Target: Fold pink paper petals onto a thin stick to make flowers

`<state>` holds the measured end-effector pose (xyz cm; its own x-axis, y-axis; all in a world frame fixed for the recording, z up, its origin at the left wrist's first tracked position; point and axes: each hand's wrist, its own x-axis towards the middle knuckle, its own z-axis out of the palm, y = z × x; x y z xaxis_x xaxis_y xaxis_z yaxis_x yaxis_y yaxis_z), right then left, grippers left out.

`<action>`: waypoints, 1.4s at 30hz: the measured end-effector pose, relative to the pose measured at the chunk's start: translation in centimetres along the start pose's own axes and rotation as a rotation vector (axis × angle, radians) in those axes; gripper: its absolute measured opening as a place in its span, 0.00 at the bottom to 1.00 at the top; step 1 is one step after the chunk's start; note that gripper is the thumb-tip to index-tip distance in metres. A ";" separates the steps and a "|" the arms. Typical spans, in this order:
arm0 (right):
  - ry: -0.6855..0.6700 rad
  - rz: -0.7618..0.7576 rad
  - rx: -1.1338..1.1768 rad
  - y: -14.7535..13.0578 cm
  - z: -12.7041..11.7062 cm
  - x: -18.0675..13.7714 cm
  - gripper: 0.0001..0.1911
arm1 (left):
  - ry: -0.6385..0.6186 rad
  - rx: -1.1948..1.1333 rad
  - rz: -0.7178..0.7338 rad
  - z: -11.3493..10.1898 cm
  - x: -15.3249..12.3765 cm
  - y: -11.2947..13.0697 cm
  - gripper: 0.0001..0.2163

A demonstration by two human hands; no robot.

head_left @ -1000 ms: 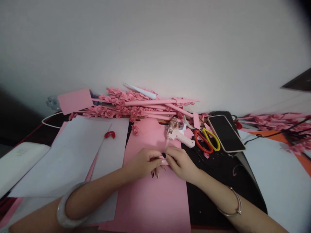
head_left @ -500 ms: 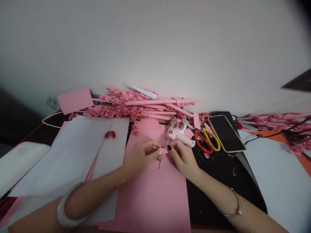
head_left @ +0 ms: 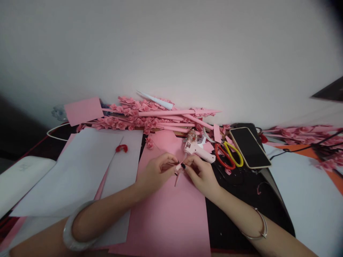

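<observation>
My left hand (head_left: 157,173) and my right hand (head_left: 202,175) meet over a pink paper sheet (head_left: 168,217). Between their fingertips is a small folded pink paper piece (head_left: 178,167), mostly covered by the fingers. Both hands are closed in a pinch on it. A thin pale stick (head_left: 177,181) points down from beneath the piece; how it joins is hidden. Just behind my right hand lies a light pink glue gun (head_left: 202,151), its nozzle end close to the fingers. A small pink paper flower (head_left: 149,142) rests on the sheet behind my left hand.
Pink paper flower stems (head_left: 166,117) are heaped along the wall. Scissors with red and yellow handles (head_left: 225,162) and a phone (head_left: 249,147) lie to the right. White sheets (head_left: 75,171), a red curved object (head_left: 121,148) and a white box-like device (head_left: 24,180) are left.
My right thumb and fingers have moved slightly left and closed onto the pink paper piece, covering more of it. My left hand has barely moved.
</observation>
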<state>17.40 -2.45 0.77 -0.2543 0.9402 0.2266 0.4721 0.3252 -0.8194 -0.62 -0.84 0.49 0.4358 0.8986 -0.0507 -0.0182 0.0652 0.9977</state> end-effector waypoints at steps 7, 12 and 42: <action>0.035 0.017 0.041 0.3 0.1 -0.2 0.03 | 0.005 -0.026 -0.012 -0.1 0.3 0.0 0.05; 0.039 0.031 0.090 0.4 0.1 -0.2 0.03 | 0.014 -0.047 -0.030 -0.1 0.3 0.1 0.05; -0.049 -0.070 0.001 0.2 -0.1 -0.2 0.07 | 0.084 0.042 0.070 -0.1 0.2 0.0 0.07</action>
<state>17.62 -2.60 0.62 -0.3282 0.9089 0.2573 0.4510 0.3901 -0.8027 -0.59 -0.62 0.47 0.3574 0.9338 0.0169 -0.0070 -0.0154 0.9999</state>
